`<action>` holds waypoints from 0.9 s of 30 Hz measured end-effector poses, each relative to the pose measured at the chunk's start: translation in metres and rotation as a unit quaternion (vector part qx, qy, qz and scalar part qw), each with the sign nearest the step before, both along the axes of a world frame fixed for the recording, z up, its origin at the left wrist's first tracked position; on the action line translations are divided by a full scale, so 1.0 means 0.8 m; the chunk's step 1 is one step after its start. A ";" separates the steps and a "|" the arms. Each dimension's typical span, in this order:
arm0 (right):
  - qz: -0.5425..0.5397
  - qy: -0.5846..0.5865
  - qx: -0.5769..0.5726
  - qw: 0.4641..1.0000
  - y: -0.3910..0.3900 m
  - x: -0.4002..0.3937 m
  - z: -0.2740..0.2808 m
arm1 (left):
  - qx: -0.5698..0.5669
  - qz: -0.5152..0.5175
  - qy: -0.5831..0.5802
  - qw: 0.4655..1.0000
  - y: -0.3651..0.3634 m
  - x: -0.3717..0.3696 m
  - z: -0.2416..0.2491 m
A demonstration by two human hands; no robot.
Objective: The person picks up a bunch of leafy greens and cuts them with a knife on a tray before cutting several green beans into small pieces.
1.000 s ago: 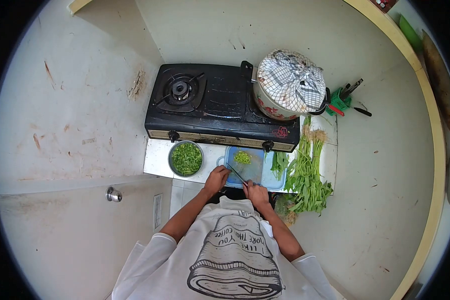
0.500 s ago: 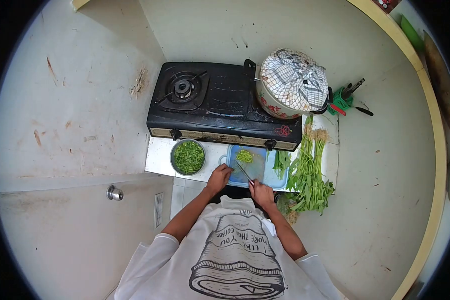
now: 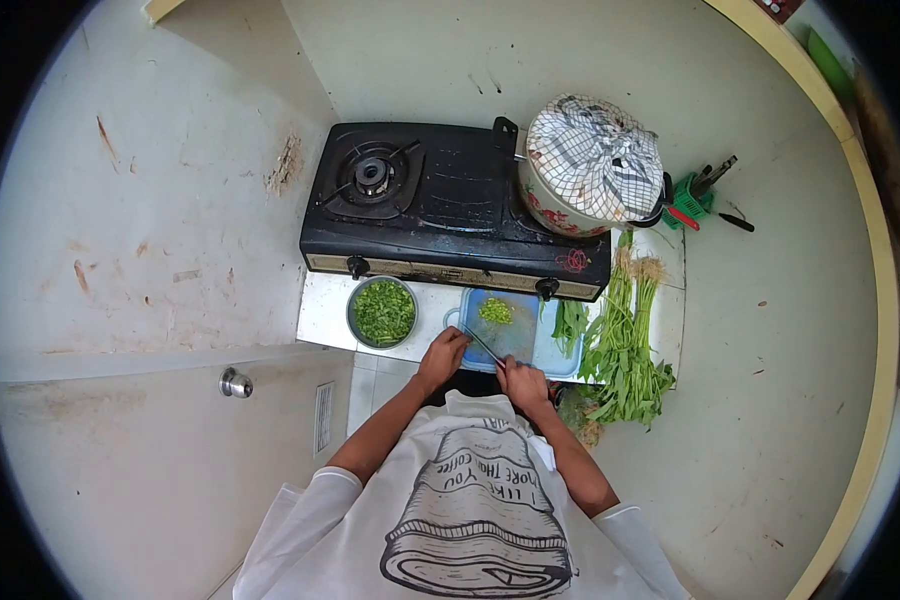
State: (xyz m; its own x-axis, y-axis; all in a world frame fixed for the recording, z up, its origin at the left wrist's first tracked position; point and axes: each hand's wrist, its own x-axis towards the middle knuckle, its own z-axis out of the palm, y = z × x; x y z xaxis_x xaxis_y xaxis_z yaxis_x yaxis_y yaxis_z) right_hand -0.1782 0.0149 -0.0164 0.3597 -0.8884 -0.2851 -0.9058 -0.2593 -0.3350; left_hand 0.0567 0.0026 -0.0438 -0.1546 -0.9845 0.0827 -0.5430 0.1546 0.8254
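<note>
My right hand [image 3: 523, 382] is closed round the handle of a knife [image 3: 486, 348], whose blade slants up and left over a blue cutting board [image 3: 547, 352]. At the board's left edge, my left hand [image 3: 444, 355] has its fingers drawn together by the knife's tip. Whatever those fingers pinch is too small to make out. A little pile of chopped green stems [image 3: 495, 311] lies on the board beyond the blade. Some green leaves [image 3: 569, 325] rest on the board's right part. Left of the board, a round bowl [image 3: 350, 325] holds chopped greens.
A black two-burner gas stove [image 3: 455, 185] stands behind the board. On its right burner sits a flowered pot [image 3: 560, 210] topped with a checked cloth [image 3: 595, 150]. A bunch of leafy greens [image 3: 625, 350] hangs over the counter's right edge. A green basket [image 3: 692, 198] holds utensils.
The knife's blade has tilted left, its tip now close to my left fingers. The whole view has shifted slightly; the bowl, pile and greens keep their places on the counter.
</note>
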 end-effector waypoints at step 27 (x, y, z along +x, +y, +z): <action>0.008 -0.013 -0.001 1.000 0.009 -0.010 -0.004 | -0.014 0.010 -0.010 1.000 0.003 -0.009 0.003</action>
State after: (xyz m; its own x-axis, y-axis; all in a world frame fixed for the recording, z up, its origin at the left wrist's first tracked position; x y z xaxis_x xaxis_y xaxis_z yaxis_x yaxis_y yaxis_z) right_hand -0.1860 0.0218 -0.0195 0.3807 -0.8833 -0.2735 -0.8925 -0.2736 -0.3587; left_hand 0.0496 0.0048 -0.0411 -0.1368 -0.9849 0.1063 -0.5631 0.1656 0.8096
